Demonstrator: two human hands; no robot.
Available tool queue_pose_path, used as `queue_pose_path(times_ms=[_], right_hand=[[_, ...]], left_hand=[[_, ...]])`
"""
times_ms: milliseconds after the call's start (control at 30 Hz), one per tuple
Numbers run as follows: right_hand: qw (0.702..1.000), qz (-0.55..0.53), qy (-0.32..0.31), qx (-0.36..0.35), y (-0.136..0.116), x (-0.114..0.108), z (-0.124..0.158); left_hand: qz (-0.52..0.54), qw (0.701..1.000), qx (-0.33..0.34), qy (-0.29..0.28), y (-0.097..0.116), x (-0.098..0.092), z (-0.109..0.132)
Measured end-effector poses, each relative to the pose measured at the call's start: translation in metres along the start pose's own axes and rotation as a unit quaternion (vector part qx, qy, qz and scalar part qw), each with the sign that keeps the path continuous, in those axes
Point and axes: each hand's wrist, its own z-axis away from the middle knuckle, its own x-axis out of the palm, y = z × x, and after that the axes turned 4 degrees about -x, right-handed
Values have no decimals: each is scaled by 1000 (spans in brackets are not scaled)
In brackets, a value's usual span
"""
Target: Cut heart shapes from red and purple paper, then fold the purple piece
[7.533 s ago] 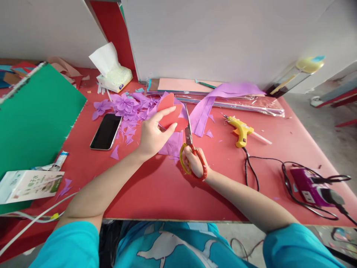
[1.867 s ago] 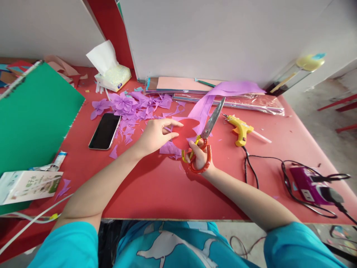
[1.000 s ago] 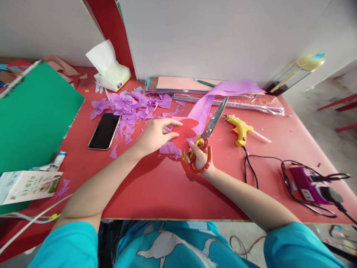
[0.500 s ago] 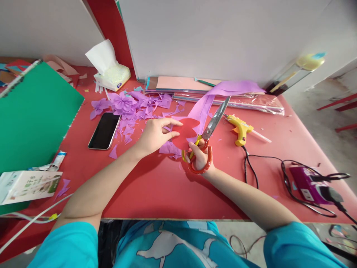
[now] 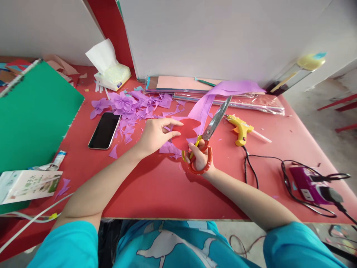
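Note:
My left hand (image 5: pixel 157 134) pinches the left edge of a red paper piece (image 5: pixel 184 134) with a rounded, notched outline. In my right hand (image 5: pixel 199 156) are scissors (image 5: pixel 214 121) with red and yellow handles, their blades together and tilted up to the right. My right fingers sit close to the paper's lower right edge; whether they also touch it I cannot tell. Beneath and behind it lie purple paper scraps (image 5: pixel 169 147) and a long purple paper strip (image 5: pixel 205 108).
A phone (image 5: pixel 104 131), purple paper flowers (image 5: pixel 122 102) and a tissue pack (image 5: pixel 113 77) lie to the left. At right are a yellow glue gun (image 5: pixel 240 128) and a purple power strip (image 5: pixel 311 184) with black cables. Wrapped paper packs (image 5: pixel 192 85) line the wall.
Almost nothing differs. The scissors' tip has shifted very slightly to the right; both hands keep their hold.

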Motion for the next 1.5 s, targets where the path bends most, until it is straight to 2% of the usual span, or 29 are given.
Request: queue_pose_path(times_ms=[533,733,833,967,1067,1167,1267,1367,1500], right_hand=[[999,25,-22,-6,8,-4,-2],[1000,15,-12,1,3,-2,-2],[1000,6,-5,-3,2,-1,-2],[1000,4,0,-12,3,-1,-3],[1000,16,4,-18,2,0,-3],[999,32,6,-16,2,1,-2],[1000,10,15,-9,1,2,-3],[999,-20,34,-10,-2,2,-7],[997,-15,76,-4,-5,2,-12]], left_hand=[[-24,999,30,12,1,6,3],[27,998,-41,33,-3,7,0],[122,986,-110,-14,-6,7,-3],[260,937,-187,-136,-8,12,-4],[265,933,-203,-133,-10,18,-2],[172,965,-180,-80,-13,21,-1],[68,988,-123,-59,-16,19,-1],[22,995,-69,-70,-16,16,-2],[15,994,-20,-105,-16,17,-2]])
